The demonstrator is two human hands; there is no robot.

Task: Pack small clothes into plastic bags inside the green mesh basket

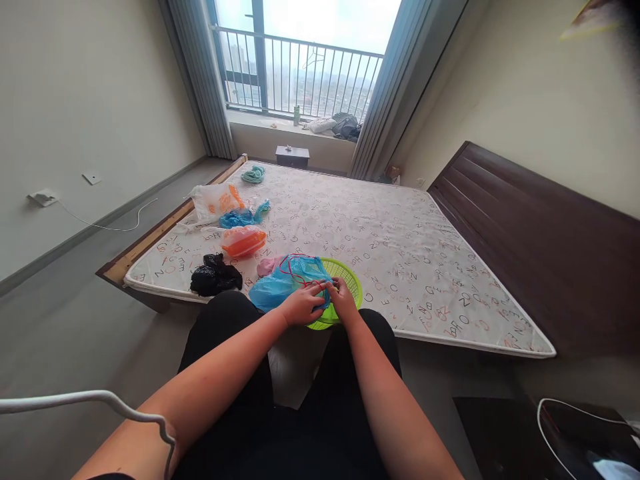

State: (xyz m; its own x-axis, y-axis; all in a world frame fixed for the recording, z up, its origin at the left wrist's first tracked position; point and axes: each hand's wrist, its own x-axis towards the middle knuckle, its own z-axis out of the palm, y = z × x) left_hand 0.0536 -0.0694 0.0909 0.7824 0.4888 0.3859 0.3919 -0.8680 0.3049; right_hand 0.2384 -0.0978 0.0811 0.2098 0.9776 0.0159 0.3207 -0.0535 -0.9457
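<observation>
Hands are meeting at the near edge of the bed [350, 220], just past the person's knees. The left hand [301, 305] is curling narrow, fingers pinching the blue plastic bag [287, 280] where a red cord [295, 267] is looping over it; the right hand [344, 300] is closing on the same spot, fingertips touching the left ones, so both seem to be working the bag's mouth or the cord, though which exactly is too small to tell. The bag is lying partly in the green basket [350, 277], with something pink [267, 265] tucked just beside it. By my judgement this is early going: only this one bag is in hand, while a black bag [215, 275], an orange one [243, 241], another blue one [243, 216], a white-and-orange one [215, 199] and a teal bundle [253, 175] are sitting farther up the bed, untouched.
</observation>
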